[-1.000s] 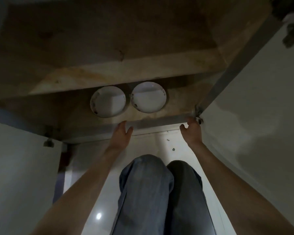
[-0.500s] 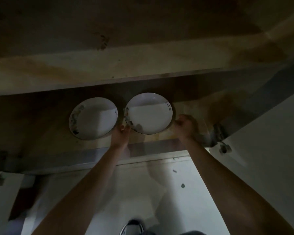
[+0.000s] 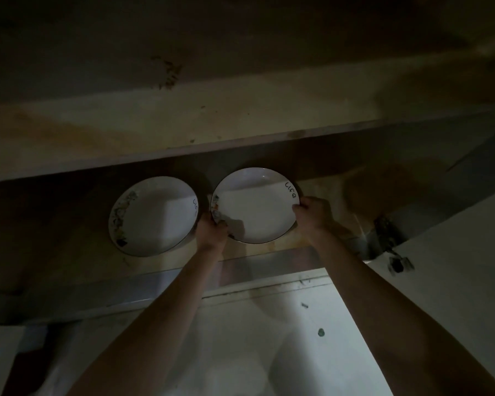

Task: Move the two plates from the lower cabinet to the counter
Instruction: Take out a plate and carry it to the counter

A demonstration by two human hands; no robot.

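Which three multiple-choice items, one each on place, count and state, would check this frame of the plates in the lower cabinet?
1. Where does the right plate lie relative to the left plate?
A. stacked on it
B. beside it
C. underneath it

2. How many plates show in the cabinet?
A. one
B. two
C. four

3. What are the left hand and right hand doing?
A. both grip the right plate's rim
B. both hang idle
C. each holds a different plate

Answers:
1 B: the two lie side by side with a dark gap between them.
2 B: two white rounds are visible and no others.
3 A: fingers curl over its rim on opposite sides, and the left plate is untouched.
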